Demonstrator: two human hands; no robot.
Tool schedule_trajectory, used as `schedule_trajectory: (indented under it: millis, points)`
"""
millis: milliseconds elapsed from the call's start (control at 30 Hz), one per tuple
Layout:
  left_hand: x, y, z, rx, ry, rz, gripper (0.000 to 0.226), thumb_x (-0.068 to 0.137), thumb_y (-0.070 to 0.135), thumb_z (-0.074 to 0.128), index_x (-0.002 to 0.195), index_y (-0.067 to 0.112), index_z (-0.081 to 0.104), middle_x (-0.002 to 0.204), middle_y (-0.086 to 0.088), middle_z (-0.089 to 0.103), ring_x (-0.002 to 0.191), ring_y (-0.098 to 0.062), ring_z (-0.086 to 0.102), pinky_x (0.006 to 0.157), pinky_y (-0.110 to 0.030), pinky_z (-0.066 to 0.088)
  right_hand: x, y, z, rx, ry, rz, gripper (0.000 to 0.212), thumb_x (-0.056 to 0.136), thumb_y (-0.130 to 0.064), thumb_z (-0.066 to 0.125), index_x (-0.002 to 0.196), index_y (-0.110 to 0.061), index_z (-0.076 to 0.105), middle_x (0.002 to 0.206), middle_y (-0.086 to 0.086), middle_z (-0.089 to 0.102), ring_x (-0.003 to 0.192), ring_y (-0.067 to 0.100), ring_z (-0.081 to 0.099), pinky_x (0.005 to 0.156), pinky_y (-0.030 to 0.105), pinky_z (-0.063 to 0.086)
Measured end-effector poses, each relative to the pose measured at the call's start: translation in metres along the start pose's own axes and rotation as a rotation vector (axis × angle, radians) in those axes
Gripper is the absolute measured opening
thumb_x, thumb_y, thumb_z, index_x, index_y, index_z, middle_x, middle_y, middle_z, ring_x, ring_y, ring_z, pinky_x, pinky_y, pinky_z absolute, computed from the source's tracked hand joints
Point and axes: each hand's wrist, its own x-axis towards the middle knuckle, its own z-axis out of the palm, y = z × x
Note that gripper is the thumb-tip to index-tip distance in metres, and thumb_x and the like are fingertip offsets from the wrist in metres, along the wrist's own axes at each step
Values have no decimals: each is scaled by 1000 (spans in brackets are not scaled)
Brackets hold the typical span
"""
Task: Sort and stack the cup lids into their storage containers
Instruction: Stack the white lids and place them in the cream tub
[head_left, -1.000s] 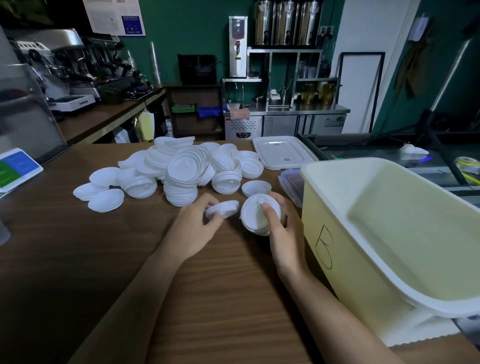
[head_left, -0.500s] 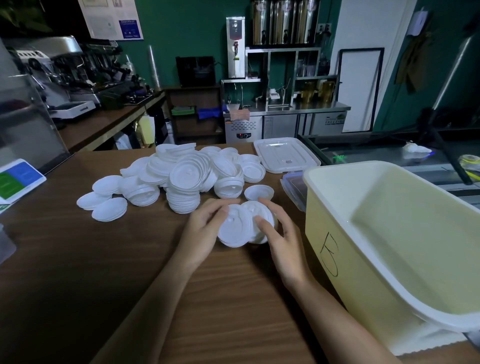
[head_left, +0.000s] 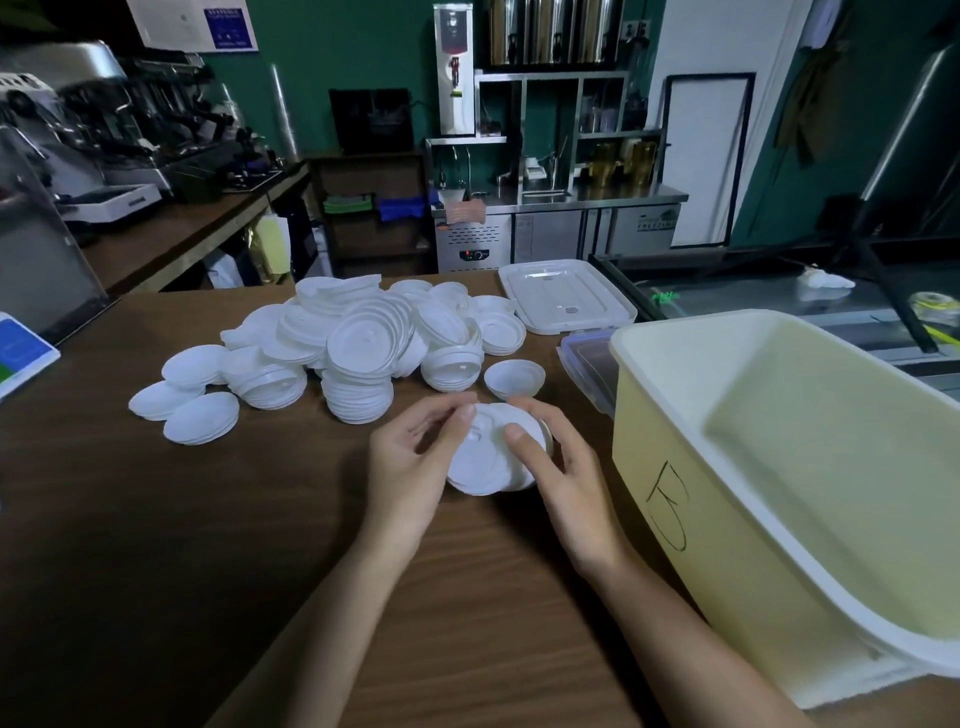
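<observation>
Brown wood-grain bench (head_left: 156, 545) in foreground. Blue-green card (head_left: 21, 353) at bench's left edge. Espresso machine (head_left: 104, 135) on side counter, far left. White-and-red water dispenser (head_left: 455, 73) against green wall; steel canisters (head_left: 550, 31) just right. Stainless undercounter unit (head_left: 561, 234) below. Green cloth (head_left: 348, 203) beside blue cloth (head_left: 402, 208) on dark shelf. Black tripod (head_left: 878, 260) at right.
</observation>
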Motion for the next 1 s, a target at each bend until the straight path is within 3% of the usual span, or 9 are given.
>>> schedule_trajectory:
  millis: [167, 300, 400, 533, 633, 767, 900, 1000]
  points:
    - [-3, -12, 2, 50, 15, 22, 9, 94, 18, 76, 103, 19, 77, 105, -4, 77, 104, -18, 73, 91, -30, 54, -2, -3, 1, -3, -38, -8, 28, 93, -31, 71, 119, -19, 71, 118, -6, 73, 114, 9, 67, 94, 17, 48]
    - [-7, -11, 5, 26, -20, -5, 8, 96, 25, 72, 100, 18, 70, 99, 2, 75, 100, -13, 71, 86, -21, 51, 0, 0, 0, 9, -34, -2, 28, 96, -27, 62, 120, -16, 71, 119, -2, 73, 113, 11, 67, 93, 18, 49]
    - [-7, -11, 4, 16, -99, -52, 9, 102, 23, 63, 103, 16, 68, 100, 1, 73, 98, -8, 67, 85, -20, 48, 1, 1, -1, 40, -27, 13, 28, 97, -25, 57, 120, -15, 71, 118, 1, 73, 112, 14, 68, 93, 19, 49]
    - [-4, -16, -1, -18, -196, -147, 19, 96, 40, 66, 109, 26, 67, 110, -2, 73, 102, -11, 66, 90, -32, 49, 1, 1, -2, 37, -9, 10, 31, 97, -26, 55, 122, -16, 70, 119, 1, 74, 112, 11, 68, 90, 17, 49]
    - [-3, -16, -2, -17, -202, -132, 23, 96, 33, 72, 117, 24, 67, 115, -3, 75, 111, -15, 69, 93, -31, 50, 1, 3, -2, 5, 16, 19, 36, 97, -30, 54, 130, -21, 66, 122, -7, 73, 117, 7, 66, 92, 13, 47]
    - [-2, -16, -2, 53, -181, -61, 20, 97, 28, 71, 116, 21, 69, 111, 0, 76, 112, -17, 70, 99, -35, 52, -4, 0, -3, -94, -10, 20, 35, 99, -28, 65, 134, -23, 64, 126, -13, 70, 121, 2, 63, 96, 11, 45]
    - [-1, -15, -4, 257, -213, -8, 18, 105, 37, 56, 112, 29, 70, 107, 12, 75, 105, -8, 68, 91, -24, 52, -13, -2, -10, -152, 21, 28, 26, 102, -17, 66, 128, -21, 67, 121, -16, 72, 116, 0, 64, 93, 10, 45]
    - [11, -23, -8, 437, -233, 84, 19, 105, 27, 58, 118, 28, 71, 111, 17, 74, 106, -2, 68, 95, -25, 53, -15, -4, -16, -202, 87, 53, 22, 104, -23, 63, 125, -28, 68, 118, -23, 71, 114, -6, 63, 91, 6, 43]
